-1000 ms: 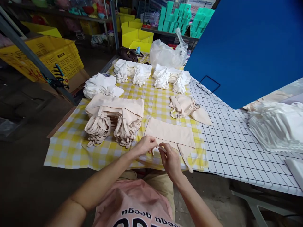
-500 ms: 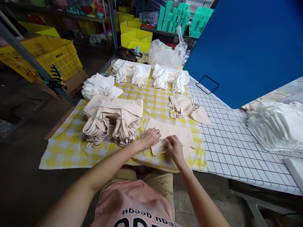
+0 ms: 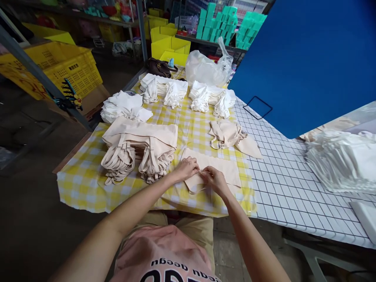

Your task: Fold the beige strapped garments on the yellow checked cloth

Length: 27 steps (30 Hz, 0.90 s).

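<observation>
Adjusting, I'd say: left hand [image 3: 186, 169] and right hand [image 3: 216, 180] pinch the beige garment [image 3: 227, 167]; next calls for steady tension. Stacked strappy beige garments [image 3: 141, 131], ten o'clock.

A garment [image 3: 225, 166] lies on the tablecloth [image 3: 88, 192], right of a stack [image 3: 147, 131] and before a plastic bag [image 3: 202, 67].
</observation>
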{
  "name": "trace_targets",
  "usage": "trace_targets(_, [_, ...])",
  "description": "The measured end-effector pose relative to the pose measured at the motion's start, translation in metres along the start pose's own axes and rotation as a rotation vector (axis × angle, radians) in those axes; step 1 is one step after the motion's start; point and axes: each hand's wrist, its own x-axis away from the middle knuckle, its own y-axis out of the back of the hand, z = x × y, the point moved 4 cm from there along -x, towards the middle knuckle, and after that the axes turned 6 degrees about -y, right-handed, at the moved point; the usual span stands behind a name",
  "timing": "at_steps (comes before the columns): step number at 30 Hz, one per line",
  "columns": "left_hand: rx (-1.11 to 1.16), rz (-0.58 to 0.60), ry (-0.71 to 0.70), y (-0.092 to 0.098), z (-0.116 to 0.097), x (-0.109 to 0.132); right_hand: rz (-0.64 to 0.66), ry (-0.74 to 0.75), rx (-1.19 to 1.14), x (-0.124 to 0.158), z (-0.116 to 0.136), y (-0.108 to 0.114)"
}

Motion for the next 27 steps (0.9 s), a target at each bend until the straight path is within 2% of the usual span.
trace_targets(13, [0.093, 0.029, 0.012, -0.003, 0.01, -0.007, 0.032, 0.025, 0.202, -0.014, 0.002, -0.006])
trace_targets(20, [0.086, 0.044, 0.016, -0.005, 0.011, -0.008, 0.014, 0.029, 0.215, -0.014, 0.002, -0.006])
trace_targets(27, [0.038, 0.066, 0.012, -0.004, 0.008, -0.008, -0.042, 0.025, 0.172, -0.014, 0.012, -0.011])
